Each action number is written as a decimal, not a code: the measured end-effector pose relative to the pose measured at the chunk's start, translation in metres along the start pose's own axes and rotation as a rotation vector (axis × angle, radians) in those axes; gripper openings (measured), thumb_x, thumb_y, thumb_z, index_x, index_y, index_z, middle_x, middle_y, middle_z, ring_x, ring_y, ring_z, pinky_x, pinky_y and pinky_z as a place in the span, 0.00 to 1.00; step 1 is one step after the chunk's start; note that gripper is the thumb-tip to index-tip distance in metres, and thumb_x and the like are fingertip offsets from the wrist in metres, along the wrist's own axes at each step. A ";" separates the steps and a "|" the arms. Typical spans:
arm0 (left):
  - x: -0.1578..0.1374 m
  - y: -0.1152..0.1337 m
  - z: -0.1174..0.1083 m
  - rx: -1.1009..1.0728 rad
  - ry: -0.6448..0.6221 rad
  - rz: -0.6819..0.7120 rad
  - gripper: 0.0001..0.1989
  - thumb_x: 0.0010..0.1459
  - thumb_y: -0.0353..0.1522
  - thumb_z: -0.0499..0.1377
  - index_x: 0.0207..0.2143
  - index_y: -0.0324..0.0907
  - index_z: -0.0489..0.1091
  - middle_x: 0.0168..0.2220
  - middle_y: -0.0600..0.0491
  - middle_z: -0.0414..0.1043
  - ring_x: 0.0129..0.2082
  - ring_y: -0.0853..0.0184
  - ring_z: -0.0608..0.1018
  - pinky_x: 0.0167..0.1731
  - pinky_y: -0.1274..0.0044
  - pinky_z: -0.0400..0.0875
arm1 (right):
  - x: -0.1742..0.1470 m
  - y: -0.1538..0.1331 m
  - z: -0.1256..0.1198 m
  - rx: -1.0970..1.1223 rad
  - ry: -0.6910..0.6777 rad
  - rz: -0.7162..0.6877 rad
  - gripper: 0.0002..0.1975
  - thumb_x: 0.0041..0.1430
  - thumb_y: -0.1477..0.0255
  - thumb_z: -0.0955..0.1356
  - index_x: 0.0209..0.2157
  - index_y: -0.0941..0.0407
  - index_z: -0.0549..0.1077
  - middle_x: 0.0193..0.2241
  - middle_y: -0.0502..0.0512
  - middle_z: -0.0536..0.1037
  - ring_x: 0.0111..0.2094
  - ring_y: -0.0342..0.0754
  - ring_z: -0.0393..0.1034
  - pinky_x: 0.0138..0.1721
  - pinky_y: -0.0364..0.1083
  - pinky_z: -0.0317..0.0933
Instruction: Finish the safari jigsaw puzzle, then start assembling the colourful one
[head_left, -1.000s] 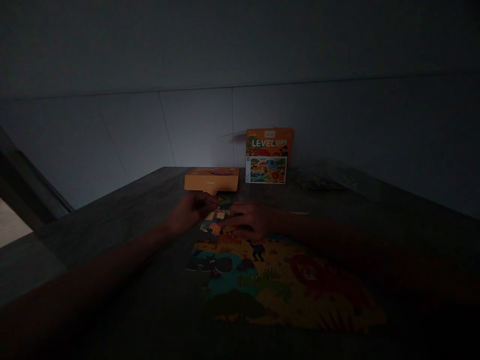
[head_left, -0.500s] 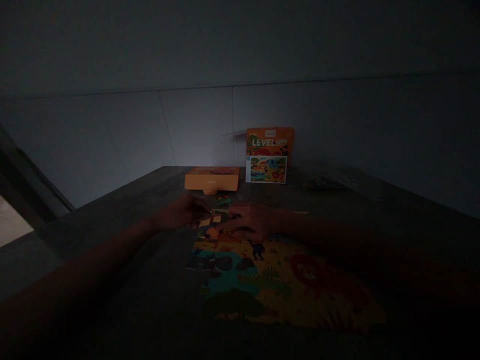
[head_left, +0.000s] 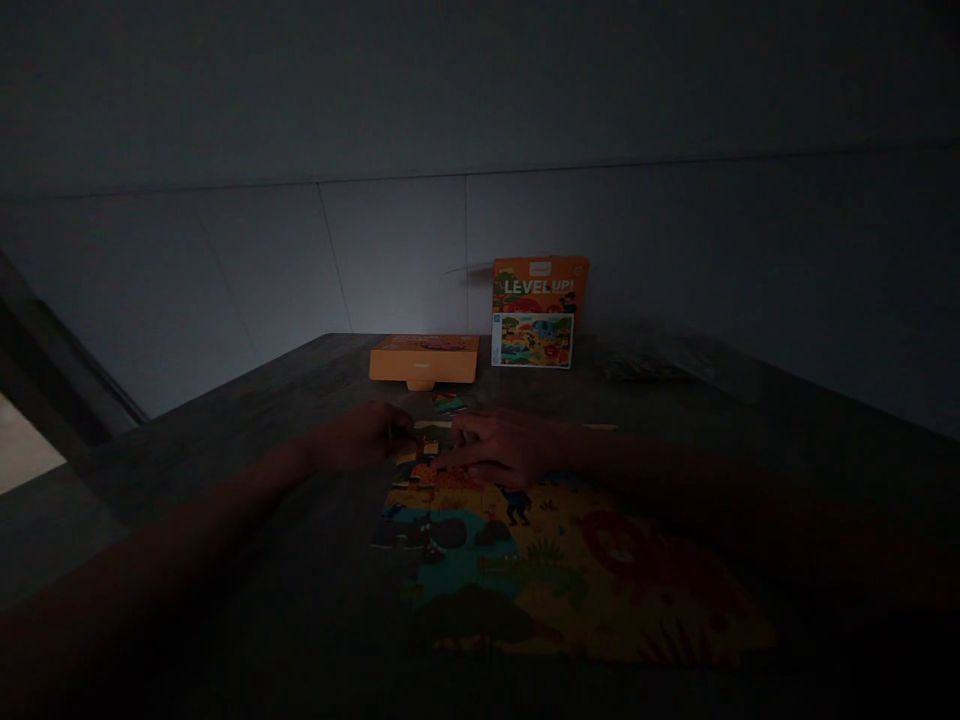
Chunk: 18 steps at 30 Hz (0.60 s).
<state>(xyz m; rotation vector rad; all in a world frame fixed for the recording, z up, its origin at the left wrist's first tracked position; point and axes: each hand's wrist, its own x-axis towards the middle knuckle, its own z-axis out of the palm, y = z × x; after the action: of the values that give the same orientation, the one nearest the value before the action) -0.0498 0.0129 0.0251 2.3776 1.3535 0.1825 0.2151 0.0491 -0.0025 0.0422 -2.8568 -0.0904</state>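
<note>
A jigsaw puzzle (head_left: 555,540) with a cartoon safari scene lies on the dark table, its pieces largely joined; a lion, a hippo and a crocodile show on it. At its far left corner is my left hand (head_left: 364,437), fingers curled together; whatever they may pinch is hidden in the dim light. My right hand (head_left: 510,445) rests palm down across the far part of the puzzle, fingers stretched toward the left and touching the spotted animal. Just beyond the puzzle, a loose puzzle piece (head_left: 448,403) with green and red print lies by itself.
Behind the puzzle lies an orange box (head_left: 424,365) with its flap toward me. An upright orange "LEVEL UP!" box (head_left: 540,275) has a picture card (head_left: 532,341) leaning on it. A clear plastic bag (head_left: 675,360) lies at the back right, near the pale wall (head_left: 405,250).
My left hand has drawn back slightly to the left and toward me from the puzzle's corner. My right hand stays nearly where it was on the puzzle.
</note>
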 end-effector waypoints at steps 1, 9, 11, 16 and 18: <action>0.000 0.000 -0.001 -0.010 -0.004 -0.017 0.17 0.59 0.40 0.53 0.35 0.37 0.76 0.29 0.52 0.74 0.28 0.67 0.72 0.28 0.79 0.62 | 0.000 0.000 0.000 -0.001 0.002 0.003 0.22 0.65 0.70 0.61 0.59 0.54 0.66 0.41 0.59 0.66 0.40 0.48 0.61 0.45 0.49 0.59; 0.000 0.003 0.000 0.018 -0.033 -0.097 0.20 0.58 0.42 0.51 0.31 0.35 0.75 0.26 0.49 0.73 0.26 0.66 0.72 0.27 0.77 0.62 | 0.000 0.001 0.001 -0.003 0.009 -0.011 0.23 0.63 0.73 0.63 0.59 0.51 0.67 0.41 0.59 0.66 0.40 0.48 0.61 0.42 0.48 0.58; 0.001 0.003 0.002 0.042 0.002 -0.120 0.19 0.57 0.42 0.53 0.33 0.36 0.75 0.30 0.48 0.75 0.29 0.64 0.74 0.29 0.76 0.64 | 0.000 0.002 0.002 -0.007 0.013 -0.019 0.23 0.62 0.73 0.63 0.59 0.51 0.66 0.42 0.59 0.66 0.41 0.49 0.61 0.43 0.49 0.59; 0.000 0.001 0.005 0.014 0.020 -0.080 0.14 0.56 0.38 0.56 0.38 0.40 0.75 0.36 0.51 0.78 0.34 0.64 0.77 0.32 0.77 0.66 | 0.000 0.000 0.000 -0.029 -0.018 -0.007 0.24 0.62 0.73 0.63 0.60 0.50 0.66 0.44 0.59 0.65 0.41 0.50 0.62 0.44 0.50 0.59; 0.000 0.000 0.006 -0.005 -0.009 -0.055 0.12 0.56 0.36 0.55 0.38 0.41 0.75 0.36 0.52 0.79 0.34 0.65 0.77 0.32 0.78 0.66 | -0.001 -0.002 0.000 -0.013 -0.005 0.012 0.23 0.63 0.72 0.62 0.60 0.52 0.64 0.46 0.61 0.65 0.42 0.50 0.62 0.45 0.50 0.60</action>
<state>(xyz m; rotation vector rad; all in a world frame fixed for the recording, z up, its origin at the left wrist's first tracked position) -0.0475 0.0111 0.0196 2.3308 1.4111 0.1591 0.2163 0.0473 -0.0026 0.0225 -2.8606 -0.1071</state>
